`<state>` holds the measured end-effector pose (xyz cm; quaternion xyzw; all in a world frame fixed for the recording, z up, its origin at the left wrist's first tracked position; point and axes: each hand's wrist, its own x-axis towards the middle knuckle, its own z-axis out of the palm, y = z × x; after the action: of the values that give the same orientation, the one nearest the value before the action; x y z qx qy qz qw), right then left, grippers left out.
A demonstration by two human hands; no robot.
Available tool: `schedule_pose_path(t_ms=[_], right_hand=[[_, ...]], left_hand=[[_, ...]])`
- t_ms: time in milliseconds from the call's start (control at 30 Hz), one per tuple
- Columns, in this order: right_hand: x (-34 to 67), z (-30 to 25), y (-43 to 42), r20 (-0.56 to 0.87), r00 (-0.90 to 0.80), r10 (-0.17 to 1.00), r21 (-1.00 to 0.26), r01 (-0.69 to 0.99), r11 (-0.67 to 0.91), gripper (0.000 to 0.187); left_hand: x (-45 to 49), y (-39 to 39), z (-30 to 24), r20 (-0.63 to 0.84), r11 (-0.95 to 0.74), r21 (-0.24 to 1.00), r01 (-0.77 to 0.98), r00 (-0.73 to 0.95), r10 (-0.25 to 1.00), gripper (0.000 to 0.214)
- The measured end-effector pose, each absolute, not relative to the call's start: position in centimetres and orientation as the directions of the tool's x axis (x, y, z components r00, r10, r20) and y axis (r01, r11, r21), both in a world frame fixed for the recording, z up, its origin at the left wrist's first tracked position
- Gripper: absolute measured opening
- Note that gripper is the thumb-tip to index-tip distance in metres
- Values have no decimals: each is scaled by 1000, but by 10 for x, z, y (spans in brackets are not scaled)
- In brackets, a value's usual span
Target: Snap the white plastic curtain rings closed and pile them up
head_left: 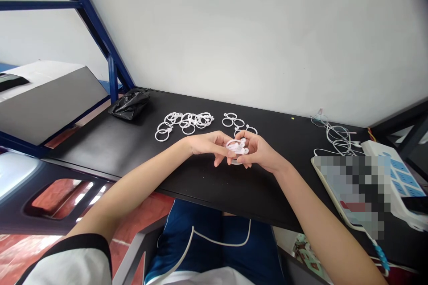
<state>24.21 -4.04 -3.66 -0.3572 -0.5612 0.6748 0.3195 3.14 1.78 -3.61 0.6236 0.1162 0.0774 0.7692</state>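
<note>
Above the front part of the black table (200, 182), both hands meet around a small bunch of white plastic curtain rings (236, 148) with little eyelets. My left hand (210, 143) grips the bunch from the left, fingers curled against it. From the other side, my right hand (259, 151) pinches the same rings between thumb and fingers. Behind my left hand lies a pile of loose white rings (202, 120), overlapping each other. A smaller group of rings (230, 118) lies just behind the hands, partly hidden by my right hand.
A crumpled black plastic bag (130, 105) sits at the table's back left, near a blue metal frame (96, 26). On the right are a phone (329, 187) with its screen blurred out, a white power strip (374, 148) and tangled white cables (339, 136). A white wall rises behind.
</note>
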Motion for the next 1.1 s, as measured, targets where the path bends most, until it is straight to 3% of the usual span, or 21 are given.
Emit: schedule_pose_path(t_ms=[267, 633, 933, 1100], right_hand=[[245, -44, -37, -76, -598, 798, -966, -154, -208, 34], [234, -57, -39, -85, -626, 775, -962, -152, -228, 33], [233, -49, -40, -72, -546, 835, -955, -203, -215, 27], [227, -49, -43, -28, -516, 856, -951, -249, -181, 28]], left_hand=[[27, 21, -37, -113, 298, 954, 36, 963, 245, 41], [32, 17, -44, -147, 334, 940, 68, 966, 215, 46], [34, 17, -40, -89, 275, 961, -22, 920, 382, 48], [36, 17, -42, -27, 219, 973, -70, 911, 412, 45]])
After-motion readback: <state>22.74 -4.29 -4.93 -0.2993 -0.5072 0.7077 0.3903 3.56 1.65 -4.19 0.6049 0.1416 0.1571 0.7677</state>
